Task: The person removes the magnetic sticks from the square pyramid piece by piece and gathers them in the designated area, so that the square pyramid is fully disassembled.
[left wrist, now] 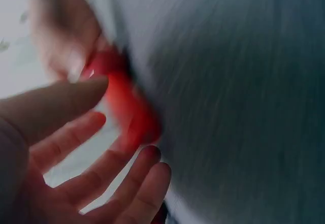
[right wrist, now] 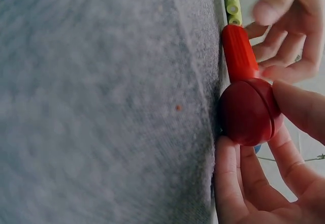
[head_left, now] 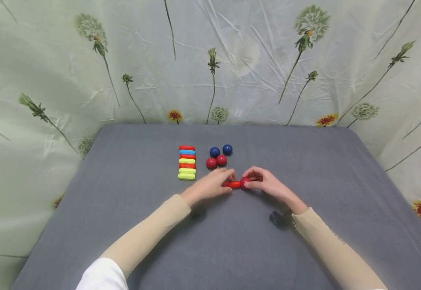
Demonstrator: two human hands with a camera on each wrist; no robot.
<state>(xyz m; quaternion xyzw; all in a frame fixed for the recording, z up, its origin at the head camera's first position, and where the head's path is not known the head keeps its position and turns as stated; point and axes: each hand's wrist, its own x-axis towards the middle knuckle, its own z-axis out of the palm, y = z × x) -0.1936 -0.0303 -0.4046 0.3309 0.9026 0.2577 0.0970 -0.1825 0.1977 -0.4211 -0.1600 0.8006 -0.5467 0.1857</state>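
Observation:
In the head view, my right hand [head_left: 267, 183] pinches a red ball [head_left: 245, 183] at the table's middle; the right wrist view shows thumb and fingers round the ball [right wrist: 249, 111]. A red ribbed stick [head_left: 233, 184] lies against the ball, end on. My left hand [head_left: 212, 186] is over the stick's other end, thumb and fingers apart. In the right wrist view, the left thumb stands away from the stick [right wrist: 238, 51]. The left wrist view is blurred; fingertips [left wrist: 147, 153] appear near the stick's end, and whether they touch it I cannot tell.
Left of the hands, several red, blue and yellow sticks [head_left: 187, 161] lie in a column. Two blue balls [head_left: 214, 152] and two red balls [head_left: 211, 163] sit just beyond my left hand. A flower-patterned curtain [head_left: 232, 60] hangs behind the grey table [head_left: 141, 153].

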